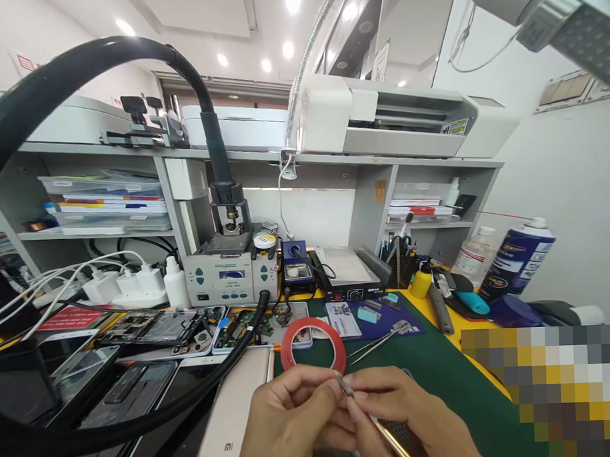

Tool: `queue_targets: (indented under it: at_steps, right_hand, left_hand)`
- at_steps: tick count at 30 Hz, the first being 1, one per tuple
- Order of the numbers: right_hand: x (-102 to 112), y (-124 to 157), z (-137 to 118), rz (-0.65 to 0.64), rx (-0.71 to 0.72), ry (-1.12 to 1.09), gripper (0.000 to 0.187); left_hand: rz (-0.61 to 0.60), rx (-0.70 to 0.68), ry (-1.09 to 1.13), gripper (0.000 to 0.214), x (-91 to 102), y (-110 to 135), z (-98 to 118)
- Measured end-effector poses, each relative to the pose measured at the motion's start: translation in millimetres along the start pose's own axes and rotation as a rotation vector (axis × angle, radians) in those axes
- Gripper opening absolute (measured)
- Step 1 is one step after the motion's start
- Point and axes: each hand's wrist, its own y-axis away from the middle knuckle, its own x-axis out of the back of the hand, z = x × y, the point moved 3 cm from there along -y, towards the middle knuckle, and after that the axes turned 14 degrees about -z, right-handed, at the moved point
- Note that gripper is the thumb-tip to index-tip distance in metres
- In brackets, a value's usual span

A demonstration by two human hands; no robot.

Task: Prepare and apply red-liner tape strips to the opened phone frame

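My left hand (291, 415) and my right hand (406, 411) meet low in the middle of the view, fingertips pinched together. Between them sits a small grey metal part (343, 383). From my right hand a thin brass-coloured tool (392, 442) runs down to the right. A roll of red tape (313, 345) stands just behind the fingers. A rose-gold phone (236, 411) lies face down beside my left hand.
A green mat (440, 370) covers the bench. Opened phones (153, 327) and a thick black hose (91, 422) fill the left. Behind stand a rework station (230, 274), a hot plate (349, 273), tweezers (381, 339), a spray can (519, 258) and shelves.
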Motion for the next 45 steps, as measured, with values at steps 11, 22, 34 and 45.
queue_targets:
  at_steps: [11, 22, 34, 45]
  right_hand:
    - [1.5, 1.4, 1.6, -0.012, 0.019, -0.005, 0.032]
    - [-1.9, 2.2, 1.7, 0.020, 0.015, 0.021, 0.032]
    - [0.6, 1.7, 0.6, 0.025, 0.015, 0.015, 0.031]
    - [-4.0, 3.7, 3.1, 0.046, 0.031, -0.025, 0.032]
  left_hand:
    - [0.031, -0.014, -0.019, 0.035, -2.2, -0.3, 2.8]
    - [0.037, -0.034, -0.036, 0.037, -3.4, 0.4, 3.5]
    - [0.041, -0.033, -0.063, 0.035, -4.3, 0.8, 5.2]
    - [0.038, -0.042, -0.098, 0.035, -4.2, 1.5, 5.5]
